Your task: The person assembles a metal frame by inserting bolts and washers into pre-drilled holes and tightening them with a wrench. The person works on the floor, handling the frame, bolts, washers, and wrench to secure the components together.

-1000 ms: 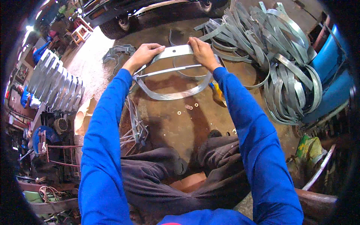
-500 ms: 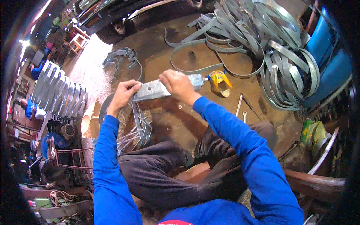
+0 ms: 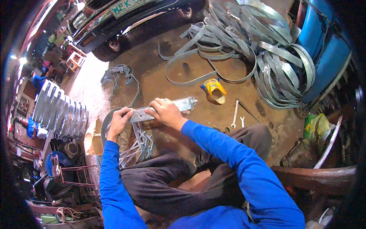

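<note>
A flat grey metal bar (image 3: 183, 104) with a hole in its face slants across in front of me, its right end higher. My left hand (image 3: 120, 120) grips the bar's left end, thumb along the top. Farther along, my right hand (image 3: 167, 113) is closed over the middle, fingers hiding that part. What looks like a bolt sticks out at the right end. Just below the bar, bent metal brackets (image 3: 143, 145) lie on the floor. A yellow torn packet (image 3: 214, 91) sits beyond the right end.
Metal hoops and strips (image 3: 263, 49) pile up at far right beside a blue drum (image 3: 324, 57). Wrenches (image 3: 235, 113) lie near my right knee. Stacked metal brackets (image 3: 63, 110) stand at left. A bent-strip bundle (image 3: 122, 74) lies ahead, and a car (image 3: 114, 32) stands behind it.
Both hands have come lower and nearer to me with the bar, whose right end has moved away from the yellow packet. My right hand's grip now lies lower over the bar. The view has shifted too.
</note>
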### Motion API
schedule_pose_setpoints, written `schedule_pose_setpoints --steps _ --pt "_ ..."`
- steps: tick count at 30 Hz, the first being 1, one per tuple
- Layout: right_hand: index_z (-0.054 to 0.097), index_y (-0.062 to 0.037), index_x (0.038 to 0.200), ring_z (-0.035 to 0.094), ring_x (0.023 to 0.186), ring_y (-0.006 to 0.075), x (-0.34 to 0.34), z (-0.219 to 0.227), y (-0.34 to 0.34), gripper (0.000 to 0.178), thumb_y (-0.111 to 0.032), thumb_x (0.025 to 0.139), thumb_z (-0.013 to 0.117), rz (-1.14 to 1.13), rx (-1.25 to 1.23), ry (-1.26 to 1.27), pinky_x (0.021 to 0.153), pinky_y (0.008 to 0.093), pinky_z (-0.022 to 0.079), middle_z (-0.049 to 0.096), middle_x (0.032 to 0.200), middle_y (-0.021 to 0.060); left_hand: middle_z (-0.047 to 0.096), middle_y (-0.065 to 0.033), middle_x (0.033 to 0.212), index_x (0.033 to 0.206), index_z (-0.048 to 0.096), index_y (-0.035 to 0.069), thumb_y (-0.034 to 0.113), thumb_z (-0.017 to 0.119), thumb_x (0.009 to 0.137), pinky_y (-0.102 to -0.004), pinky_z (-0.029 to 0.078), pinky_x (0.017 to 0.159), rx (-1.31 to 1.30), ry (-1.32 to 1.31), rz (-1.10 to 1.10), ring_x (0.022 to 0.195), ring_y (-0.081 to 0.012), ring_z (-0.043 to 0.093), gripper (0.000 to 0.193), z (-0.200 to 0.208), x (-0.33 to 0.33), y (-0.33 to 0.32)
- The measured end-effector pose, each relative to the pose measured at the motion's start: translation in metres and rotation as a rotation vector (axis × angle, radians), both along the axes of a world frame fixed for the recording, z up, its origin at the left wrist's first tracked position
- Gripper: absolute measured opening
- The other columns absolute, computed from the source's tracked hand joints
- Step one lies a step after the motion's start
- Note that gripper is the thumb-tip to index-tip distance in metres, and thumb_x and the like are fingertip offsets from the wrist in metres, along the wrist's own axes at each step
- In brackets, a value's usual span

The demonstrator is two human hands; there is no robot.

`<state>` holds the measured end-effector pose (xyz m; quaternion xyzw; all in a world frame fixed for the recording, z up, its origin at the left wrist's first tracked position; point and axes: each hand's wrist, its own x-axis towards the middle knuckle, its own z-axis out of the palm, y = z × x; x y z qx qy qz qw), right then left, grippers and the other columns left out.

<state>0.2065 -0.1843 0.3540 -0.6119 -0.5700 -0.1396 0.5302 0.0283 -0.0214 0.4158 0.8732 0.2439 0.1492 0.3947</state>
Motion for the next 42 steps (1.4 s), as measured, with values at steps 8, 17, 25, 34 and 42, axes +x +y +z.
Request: schedule_pose_setpoints --steps 8,17,25,34,42 --pt "0.060 -0.0072 0.082 0.061 0.073 0.0305 0.004 -0.002 -0.003 0.029 -0.035 0.086 0.065 -0.009 0.011 0.015 0.067 0.0405 0.048 0.059 0.079 0.0101 0.065 -0.0031 0.080 0.094 0.069 -0.002 0.018 0.065 0.089 -0.0268 0.044 0.074 0.020 0.005 -0.021 0.079 -0.0102 0.055 0.021 -0.003 0.003 0.003" --pt "0.060 -0.0072 0.081 0.060 0.071 0.0300 0.000 -0.004 -0.007 0.028 -0.034 0.086 0.065 -0.020 0.026 0.038 0.066 0.0401 0.047 0.059 0.078 0.0099 0.063 -0.0032 0.080 0.093 0.069 -0.003 0.017 0.065 0.089 -0.0272 0.043 0.073 0.031 0.021 -0.016 0.079 -0.0110 0.055 0.020 0.005 0.006 -0.007" --pt "0.059 -0.0065 0.081 0.060 0.073 0.0304 -0.004 -0.008 -0.011 0.027 -0.032 0.086 0.065 -0.025 0.020 0.041 0.067 0.0398 0.047 0.059 0.079 0.0100 0.064 -0.0032 0.083 0.094 0.069 -0.003 0.017 0.064 0.089 -0.0268 0.043 0.076 0.016 0.021 -0.044 0.082 -0.0113 0.055 0.021 0.006 0.006 -0.008" --pt "0.061 -0.0037 0.094 0.060 0.081 0.0323 -0.004 -0.005 -0.022 0.046 -0.046 0.079 0.069 -0.001 0.010 -0.022 0.073 0.0418 0.048 0.058 0.087 0.0131 0.064 -0.0042 0.082 0.094 0.069 -0.004 0.017 0.064 0.089 -0.0270 0.043 0.076 0.041 0.022 -0.055 0.081 -0.0115 0.056 0.022 0.010 0.009 -0.013" --pt "0.058 -0.0061 0.108 0.061 0.085 0.0306 -0.001 -0.005 -0.024 0.062 -0.056 0.073 0.067 -0.031 -0.083 -0.219 0.074 0.0412 0.047 0.058 0.091 0.0131 0.065 -0.0060 0.083 0.095 0.069 -0.003 0.018 0.063 0.089 -0.0276 0.044 0.077 0.078 0.016 -0.050 0.082 -0.0126 0.057 0.022 0.009 0.012 -0.014"
